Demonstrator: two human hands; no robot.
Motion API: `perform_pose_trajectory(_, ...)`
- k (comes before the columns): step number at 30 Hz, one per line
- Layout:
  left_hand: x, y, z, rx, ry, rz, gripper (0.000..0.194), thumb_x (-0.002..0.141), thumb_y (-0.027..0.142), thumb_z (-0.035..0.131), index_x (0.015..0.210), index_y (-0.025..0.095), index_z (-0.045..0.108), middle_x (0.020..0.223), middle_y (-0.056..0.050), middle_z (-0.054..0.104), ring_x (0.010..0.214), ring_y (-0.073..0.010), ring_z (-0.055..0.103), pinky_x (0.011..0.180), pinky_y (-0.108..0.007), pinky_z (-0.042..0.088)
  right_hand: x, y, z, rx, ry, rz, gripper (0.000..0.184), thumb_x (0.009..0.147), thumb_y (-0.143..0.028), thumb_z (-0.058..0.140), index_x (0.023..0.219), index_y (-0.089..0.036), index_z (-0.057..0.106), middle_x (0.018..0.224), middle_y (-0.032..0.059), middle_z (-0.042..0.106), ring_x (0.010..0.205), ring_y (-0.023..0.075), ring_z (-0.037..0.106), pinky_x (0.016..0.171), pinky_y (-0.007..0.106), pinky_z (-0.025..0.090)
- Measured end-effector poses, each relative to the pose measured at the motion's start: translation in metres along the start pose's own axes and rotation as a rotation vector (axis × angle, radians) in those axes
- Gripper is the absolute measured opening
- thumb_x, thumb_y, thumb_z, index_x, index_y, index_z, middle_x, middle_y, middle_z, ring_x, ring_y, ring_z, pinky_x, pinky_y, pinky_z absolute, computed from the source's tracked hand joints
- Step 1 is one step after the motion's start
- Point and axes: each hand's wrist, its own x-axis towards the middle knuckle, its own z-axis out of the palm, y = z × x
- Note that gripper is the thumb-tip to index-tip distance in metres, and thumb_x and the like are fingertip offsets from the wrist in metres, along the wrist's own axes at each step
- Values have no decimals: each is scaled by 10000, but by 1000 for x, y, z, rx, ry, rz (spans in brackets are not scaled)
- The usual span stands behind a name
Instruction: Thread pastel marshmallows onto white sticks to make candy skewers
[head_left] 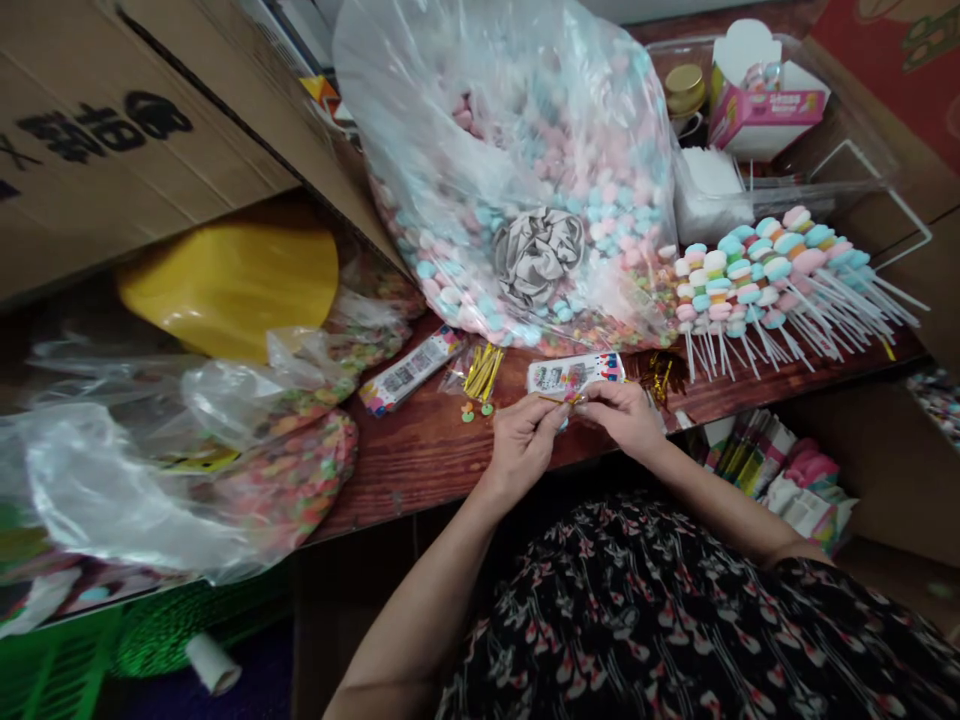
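Note:
My left hand (525,438) and my right hand (622,415) meet over the front edge of the wooden table. Their fingertips pinch a thin gold twist tie (553,400). A bit of pale blue shows just below the fingers; what it belongs to is mostly hidden. Right behind the hands lies a stack of printed clear bags (574,372). To the left of them is a bundle of gold twist ties (484,370), with a few small gummy candies (468,412) in front of it. Marshmallow skewers (757,270) on white sticks are piled at the right.
A large clear bag of pink and blue marshmallows (630,205) stands at the back. Bags of gummies (300,480) sit at the left below a cardboard box (112,140). A clear plastic bin (862,150) holds a pink box (772,115). More printed bags (412,370) lie on the table.

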Motion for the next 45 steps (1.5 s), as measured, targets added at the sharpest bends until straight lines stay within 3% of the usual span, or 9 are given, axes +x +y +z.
perform_pose_trajectory(5, 9, 12, -13, 78, -193, 43, 217, 828, 343, 618, 742, 207, 763, 729, -59, 685, 692, -165, 597, 717, -268, 475, 13, -6, -15, 18, -352, 101, 306, 764, -434, 649, 679, -166, 530, 542, -63, 457, 466, 67, 374, 468, 202, 328)
perform_pose_trajectory(12, 10, 20, -21, -382, -511, -616, 201, 616, 346, 759, 598, 151, 717, 523, -55, 635, 379, -119, 495, 364, -215, 337, 4, -26, -31, -773, -452, -1059, 185, 904, -177, 417, 886, -165, 601, 764, 68, 612, 705, 166, 518, 683, 329, 435)
perform_pose_trajectory(15, 8, 22, -22, -497, -676, -797, 176, 569, 303, 786, 589, 142, 716, 526, -87, 665, 310, -121, 477, 290, -198, 281, 3, -30, -36, -815, -622, -1266, 253, 950, -218, 373, 1004, -167, 615, 798, 81, 625, 728, 176, 541, 707, 353, 458)
perform_pose_trajectory(27, 30, 21, -25, -251, -1033, -491, 150, 529, 305, 831, 590, 213, 729, 543, 2, 659, 450, -141, 540, 403, -229, 388, -1, -59, -26, -1079, -864, -1371, 190, 960, -251, 448, 930, -272, 633, 891, 18, 652, 807, 159, 545, 681, 341, 379)
perform_pose_trajectory(30, 41, 31, -39, 68, -955, -270, 227, 463, 332, 869, 493, 221, 674, 445, 35, 558, 442, -135, 497, 445, -238, 385, -3, -58, -19, -1253, -790, -1275, 200, 965, -217, 425, 946, -245, 622, 885, 35, 649, 814, 170, 540, 680, 346, 363)
perform_pose_trajectory(33, 28, 61, -42, 529, -616, 28, 163, 615, 307, 803, 584, 205, 680, 565, -19, 589, 619, -191, 564, 597, -289, 440, 10, -50, -15, -1291, -693, -998, 181, 926, -187, 439, 869, -174, 610, 738, 39, 605, 651, 146, 470, 599, 309, 319)
perform_pose_trajectory(37, -9, 79, -29, 825, -281, 288, 130, 832, 265, 613, 865, 177, 702, 954, -148, 646, 939, -291, 558, 818, -443, 448, 33, -53, -12, -854, -371, -527, 170, 874, -217, 477, 732, -167, 558, 607, -23, 505, 576, 104, 401, 569, 247, 314)
perform_pose_trajectory(41, -5, 35, -23, 506, -271, 132, 223, 860, 306, 546, 792, 169, 707, 827, -98, 633, 802, -233, 573, 771, -404, 484, 21, -55, 7, -277, -326, -171, 178, 845, -239, 512, 680, -172, 523, 572, -58, 473, 521, 72, 395, 526, 201, 332)
perform_pose_trajectory(45, 13, 0, -27, -35, -78, 10, 317, 856, 417, 577, 1055, 213, 714, 1050, -80, 663, 1002, -236, 614, 871, -360, 502, 9, -39, 20, -218, -394, -84, 209, 814, -235, 518, 616, -176, 487, 528, -56, 461, 494, 77, 402, 503, 202, 335)
